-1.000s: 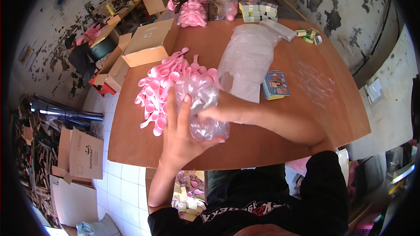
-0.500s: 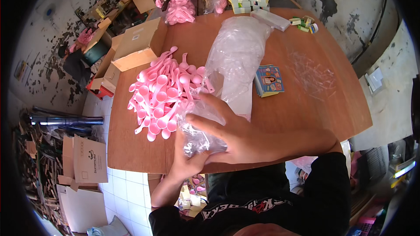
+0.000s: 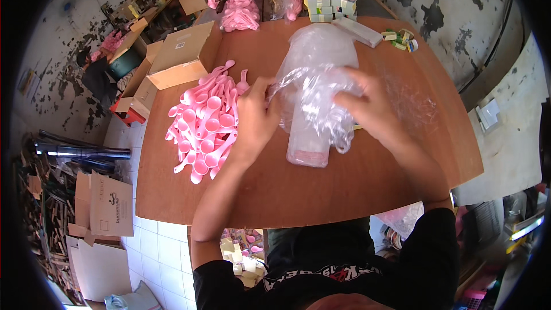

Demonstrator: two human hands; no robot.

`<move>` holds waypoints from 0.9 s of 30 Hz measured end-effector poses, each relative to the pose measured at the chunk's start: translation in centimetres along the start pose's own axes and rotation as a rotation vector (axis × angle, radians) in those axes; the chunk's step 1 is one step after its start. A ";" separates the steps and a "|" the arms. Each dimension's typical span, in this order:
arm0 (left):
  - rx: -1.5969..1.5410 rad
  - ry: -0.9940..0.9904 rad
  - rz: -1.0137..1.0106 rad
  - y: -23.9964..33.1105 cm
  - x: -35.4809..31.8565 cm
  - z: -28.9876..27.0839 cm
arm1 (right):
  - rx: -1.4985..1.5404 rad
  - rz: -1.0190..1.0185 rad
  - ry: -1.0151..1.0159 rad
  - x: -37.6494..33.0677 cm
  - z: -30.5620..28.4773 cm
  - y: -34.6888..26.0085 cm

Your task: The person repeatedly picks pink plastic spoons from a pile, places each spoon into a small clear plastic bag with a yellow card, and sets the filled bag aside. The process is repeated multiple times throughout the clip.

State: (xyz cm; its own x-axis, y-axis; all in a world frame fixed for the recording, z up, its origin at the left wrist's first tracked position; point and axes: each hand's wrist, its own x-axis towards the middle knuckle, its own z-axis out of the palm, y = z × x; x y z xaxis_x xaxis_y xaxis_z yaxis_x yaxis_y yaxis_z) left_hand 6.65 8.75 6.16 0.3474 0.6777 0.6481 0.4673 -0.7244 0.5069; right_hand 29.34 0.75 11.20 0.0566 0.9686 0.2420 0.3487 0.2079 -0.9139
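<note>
Left hand (image 3: 261, 112) pinching, right hand (image 3: 370, 102) half-curled, its grip too blurred to tell, I now have the clear plastic (image 3: 320, 100), bunched a moment ago, spread between them above the plastic stack (image 3: 309, 148), right of the pink spoons (image 3: 202, 123) on the bench (image 3: 258, 198).

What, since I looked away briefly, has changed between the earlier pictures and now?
The clear plastic, bunched up earlier, has moved forward and right, over the translucent plastic stack. The left hand and right hand have parted, with it spread between them. The pink spoons and cardboard box stayed put.
</note>
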 end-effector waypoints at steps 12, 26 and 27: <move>-0.692 0.097 -0.104 2.4 3.0 3.5 | -0.610 -0.647 0.139 4.1 2.7 0.4; -1.450 -0.110 -0.253 -1.0 2.4 1.9 | -1.095 -0.857 -0.302 10.6 5.3 0.5; -1.475 -0.097 -0.263 -1.5 2.4 2.0 | -1.091 -0.864 -0.306 10.7 5.8 0.5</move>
State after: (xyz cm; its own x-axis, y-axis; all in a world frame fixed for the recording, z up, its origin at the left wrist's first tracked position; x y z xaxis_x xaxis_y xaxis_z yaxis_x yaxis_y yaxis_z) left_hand 8.40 11.68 5.80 0.4648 0.7678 0.4409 -0.6730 -0.0172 0.7394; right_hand 24.73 12.02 11.49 -0.6935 0.6135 0.3777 0.7109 0.6676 0.2211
